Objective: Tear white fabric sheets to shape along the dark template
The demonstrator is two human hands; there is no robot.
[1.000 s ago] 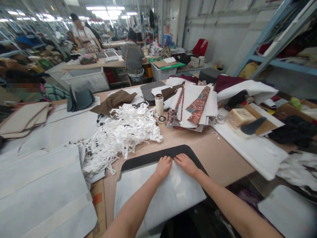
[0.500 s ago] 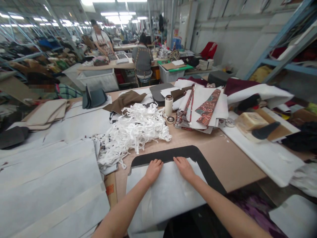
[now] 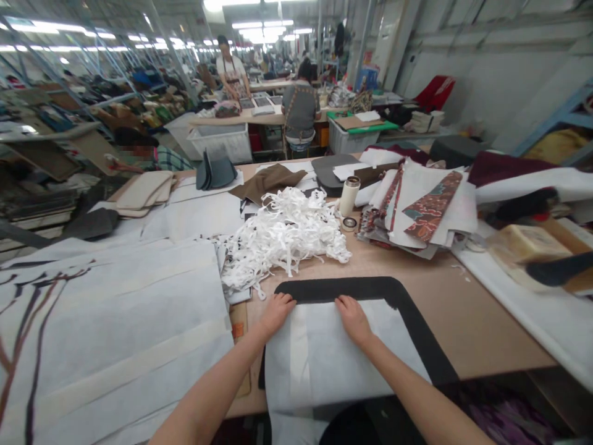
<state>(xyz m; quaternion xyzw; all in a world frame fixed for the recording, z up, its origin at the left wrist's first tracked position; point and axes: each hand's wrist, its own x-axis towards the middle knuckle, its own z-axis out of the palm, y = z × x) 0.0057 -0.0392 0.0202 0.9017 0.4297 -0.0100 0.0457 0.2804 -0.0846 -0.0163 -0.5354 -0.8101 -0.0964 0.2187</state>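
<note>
The fingers of the left hand [image 3: 278,312] bend lightly and lie close together, their tips at the far left corner of a white sheet [image 3: 333,355], while those of the right hand [image 3: 353,318] curl a little, tips down near the middle of the same far edge; whether either hand pinches the edge or only presses on it I cannot tell. The sheet spreads from the fingertips back toward the person, over a black panel [image 3: 343,287] that shows as a band just beyond the fingers and to their right. Beyond the left fingers, a heap of white strips [image 3: 296,235] sits on the table [image 3: 463,327], with a brown cloth [image 3: 266,182] behind it. Farther out from the right fingers, a cream flask [image 3: 349,196] stands beside a round cap [image 3: 349,224], and a stack of patterned pieces [image 3: 426,213] lies to their right. Left of the left fingers, large white panels [image 3: 139,315] overlap; well beyond the fingertips, 1 standing person [image 3: 233,71] and 1 seated person [image 3: 300,111] are at another table [image 3: 270,119]
</note>
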